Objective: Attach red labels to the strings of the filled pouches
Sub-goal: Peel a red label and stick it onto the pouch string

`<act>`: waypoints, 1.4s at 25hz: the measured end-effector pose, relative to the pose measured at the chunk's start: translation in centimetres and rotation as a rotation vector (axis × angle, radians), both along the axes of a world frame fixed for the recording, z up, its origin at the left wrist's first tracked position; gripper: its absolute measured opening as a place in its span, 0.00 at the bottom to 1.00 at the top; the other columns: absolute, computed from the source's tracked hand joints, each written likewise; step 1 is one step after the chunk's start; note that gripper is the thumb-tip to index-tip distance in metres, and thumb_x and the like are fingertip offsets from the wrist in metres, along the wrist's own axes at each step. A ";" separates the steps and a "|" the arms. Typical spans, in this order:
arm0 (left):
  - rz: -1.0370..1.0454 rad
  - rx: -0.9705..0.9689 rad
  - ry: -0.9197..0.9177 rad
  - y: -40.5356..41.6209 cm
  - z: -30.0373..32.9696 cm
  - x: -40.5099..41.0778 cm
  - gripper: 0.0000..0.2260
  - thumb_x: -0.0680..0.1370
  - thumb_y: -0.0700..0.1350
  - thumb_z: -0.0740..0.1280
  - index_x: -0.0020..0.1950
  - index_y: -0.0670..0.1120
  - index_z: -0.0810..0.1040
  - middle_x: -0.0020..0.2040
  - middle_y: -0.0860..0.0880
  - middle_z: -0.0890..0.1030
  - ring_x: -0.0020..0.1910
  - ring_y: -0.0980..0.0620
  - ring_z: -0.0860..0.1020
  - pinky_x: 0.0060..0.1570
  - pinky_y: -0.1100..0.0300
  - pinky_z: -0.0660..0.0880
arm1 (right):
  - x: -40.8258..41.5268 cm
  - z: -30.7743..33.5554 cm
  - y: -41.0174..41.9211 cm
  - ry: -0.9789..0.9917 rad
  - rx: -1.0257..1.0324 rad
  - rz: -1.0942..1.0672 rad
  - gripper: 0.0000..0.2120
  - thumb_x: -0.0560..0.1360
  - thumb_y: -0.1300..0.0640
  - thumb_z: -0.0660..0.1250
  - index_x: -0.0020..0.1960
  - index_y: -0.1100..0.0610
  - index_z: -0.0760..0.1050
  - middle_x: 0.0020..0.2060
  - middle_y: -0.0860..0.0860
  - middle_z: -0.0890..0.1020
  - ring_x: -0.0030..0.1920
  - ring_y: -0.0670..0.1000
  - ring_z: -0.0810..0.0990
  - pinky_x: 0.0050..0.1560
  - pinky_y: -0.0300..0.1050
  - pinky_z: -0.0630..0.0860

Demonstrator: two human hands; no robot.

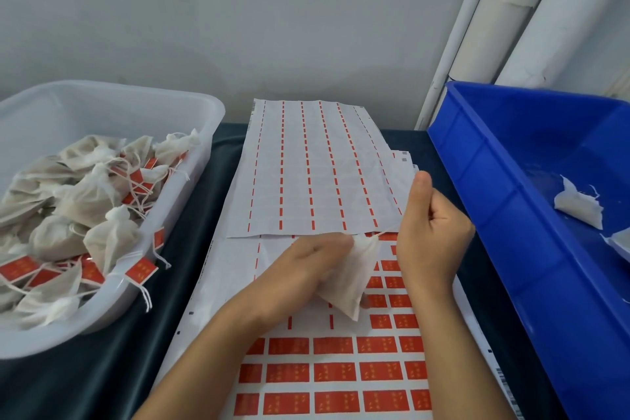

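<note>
Mid-batch. Clear plastic tub [191, 106] on the left holds many filled white pouches, most already red-tagged. Left hand [306, 262] grips one untagged white cloth pouch [354, 276] over the red label sheet [334, 372]; right hand [433, 232] fingers pinch its string. Blue plastic bin [511, 215] shows about two pouches left.

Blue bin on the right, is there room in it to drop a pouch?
Yes. The deep blue plastic bin shows mostly bare floor, with just a few white cloth pouches near its right side. The clear plastic tub on the left is crowded with labelled pouches; only its far end is bare.
</note>
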State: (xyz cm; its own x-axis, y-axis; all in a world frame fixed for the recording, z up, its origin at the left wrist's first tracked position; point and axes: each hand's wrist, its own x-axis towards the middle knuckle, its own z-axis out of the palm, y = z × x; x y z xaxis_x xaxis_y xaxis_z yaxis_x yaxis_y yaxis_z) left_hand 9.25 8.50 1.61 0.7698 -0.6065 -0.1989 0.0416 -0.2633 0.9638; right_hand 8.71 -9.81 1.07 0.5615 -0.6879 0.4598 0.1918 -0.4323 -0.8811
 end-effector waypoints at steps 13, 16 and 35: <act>-0.174 0.024 0.015 -0.4 0.5 0.1 0.13 0.86 0.55 0.61 0.51 0.53 0.83 0.50 0.54 0.86 0.51 0.52 0.85 0.56 0.56 0.83 | -0.3 0.9 0.6 -0.066 0.078 0.035 0.24 0.77 0.26 0.56 0.31 0.38 0.73 0.28 0.36 0.79 0.25 0.42 0.78 0.22 0.30 0.67; -0.248 0.066 -0.037 -0.5 0.7 0.1 0.17 0.86 0.58 0.59 0.45 0.58 0.84 0.45 0.55 0.85 0.49 0.51 0.85 0.59 0.54 0.81 | -0.3 0.9 0.5 -0.107 -0.015 -0.033 0.23 0.80 0.29 0.56 0.32 0.40 0.69 0.28 0.32 0.77 0.26 0.39 0.78 0.23 0.28 0.67; 0.064 -0.192 -0.080 -0.5 -0.1 0.7 0.15 0.85 0.56 0.64 0.51 0.49 0.85 0.51 0.50 0.88 0.52 0.52 0.86 0.53 0.61 0.80 | -0.3 0.7 1.1 0.248 -0.029 0.657 0.14 0.83 0.44 0.58 0.64 0.42 0.76 0.59 0.37 0.81 0.58 0.42 0.80 0.54 0.40 0.80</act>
State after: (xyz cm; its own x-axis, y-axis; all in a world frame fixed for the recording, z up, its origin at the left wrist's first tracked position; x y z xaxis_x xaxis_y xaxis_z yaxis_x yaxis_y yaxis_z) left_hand 9.98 8.03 1.49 0.8165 -0.5770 -0.0207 -0.0266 -0.0734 0.9969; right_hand 8.38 -8.67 1.80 0.9474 -0.1599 0.2772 0.2159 -0.3198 -0.9226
